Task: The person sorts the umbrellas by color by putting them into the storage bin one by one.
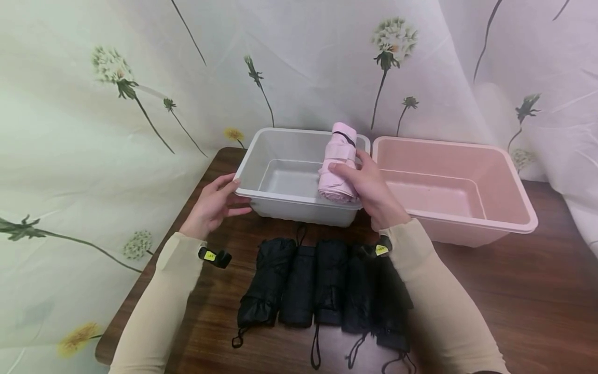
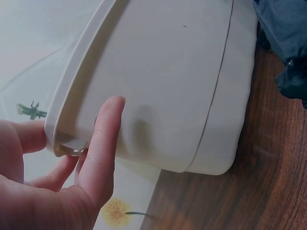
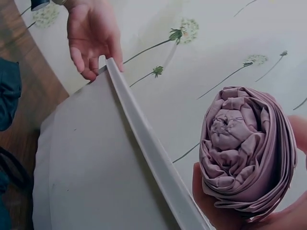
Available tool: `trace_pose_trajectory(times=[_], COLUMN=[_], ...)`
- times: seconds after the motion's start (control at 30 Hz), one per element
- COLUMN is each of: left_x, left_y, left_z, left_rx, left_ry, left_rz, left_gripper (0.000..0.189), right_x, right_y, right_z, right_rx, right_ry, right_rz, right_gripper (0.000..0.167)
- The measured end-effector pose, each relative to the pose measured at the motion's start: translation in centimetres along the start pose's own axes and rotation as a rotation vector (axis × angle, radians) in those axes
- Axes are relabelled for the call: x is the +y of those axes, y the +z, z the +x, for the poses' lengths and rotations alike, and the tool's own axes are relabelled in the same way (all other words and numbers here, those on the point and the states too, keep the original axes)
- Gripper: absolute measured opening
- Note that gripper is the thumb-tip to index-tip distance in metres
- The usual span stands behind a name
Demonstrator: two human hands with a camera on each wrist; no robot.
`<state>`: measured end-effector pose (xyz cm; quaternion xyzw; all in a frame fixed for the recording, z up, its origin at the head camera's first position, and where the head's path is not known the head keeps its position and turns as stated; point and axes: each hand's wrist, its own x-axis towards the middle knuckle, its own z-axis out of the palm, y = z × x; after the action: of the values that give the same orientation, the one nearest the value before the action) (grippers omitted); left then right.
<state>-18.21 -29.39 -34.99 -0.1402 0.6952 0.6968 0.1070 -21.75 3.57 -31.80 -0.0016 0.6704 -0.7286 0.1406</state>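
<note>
My right hand (image 1: 374, 189) grips a rolled pink folding umbrella (image 1: 340, 161), held over the right end of a light grey plastic bin (image 1: 303, 200). The right wrist view shows that umbrella's bunched fabric end (image 3: 235, 139) facing the camera. At the bin's front left corner, my left hand (image 1: 215, 202) pinches the rim. Its thumb lies on the rim (image 2: 60, 115) and a finger (image 2: 108, 129) stretches along the outer wall. Inside the bin, the visible floor (image 1: 289, 176) is bare.
Several black folding umbrellas (image 1: 299, 285) lie side by side on the dark wooden table (image 1: 472, 291), in front of the grey bin. A pink plastic bin (image 1: 448, 221) stands just right of the grey one. Flower-printed cloth (image 1: 308, 67) hangs behind and to the left.
</note>
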Motion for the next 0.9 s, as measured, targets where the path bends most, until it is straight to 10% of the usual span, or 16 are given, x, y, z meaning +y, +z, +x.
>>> trace_pose_trajectory(times=[0.63, 0.9], left_x=[-0.16, -0.21], left_y=[0.07, -0.03], left_z=[0.1, 0.14], left_rx=[0.001, 0.006], left_ry=[0.01, 0.006], left_rz=[0.006, 0.0], left_gripper=[0.059, 0.059], right_x=[0.36, -0.17], right_y=[0.0, -0.68], right_z=[0.43, -0.1], right_rx=[0.029, 0.008], right_ry=[-0.019, -0.098], right_rz=[-0.151, -0.007], right_gripper=[0.085, 0.073])
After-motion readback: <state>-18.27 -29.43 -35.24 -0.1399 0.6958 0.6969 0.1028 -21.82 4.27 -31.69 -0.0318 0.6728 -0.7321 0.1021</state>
